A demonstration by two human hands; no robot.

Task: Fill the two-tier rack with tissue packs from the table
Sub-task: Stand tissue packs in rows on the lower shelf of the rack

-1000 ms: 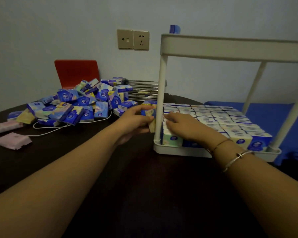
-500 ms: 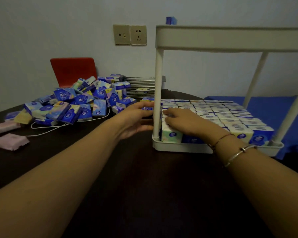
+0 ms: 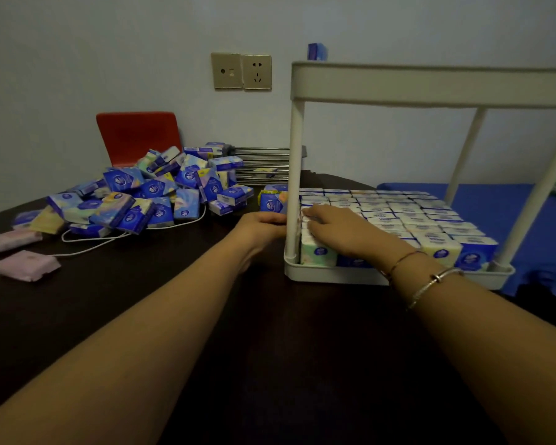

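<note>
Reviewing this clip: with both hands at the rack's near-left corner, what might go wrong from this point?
The lower tier looks packed tight, so the pack that the left hand works in beside the post may jam or buckle its neighbours under the right hand. Pushing sideways could slide the rack. A white cable lies under the loose pile; later grabs there may snag it.

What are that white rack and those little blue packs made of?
The rack looks like matte off-white plastic: smooth moulded rims and round posts, though painted metal is possible. The tissue packs seem wrapped in glossy printed plastic film, which catches light.
</note>
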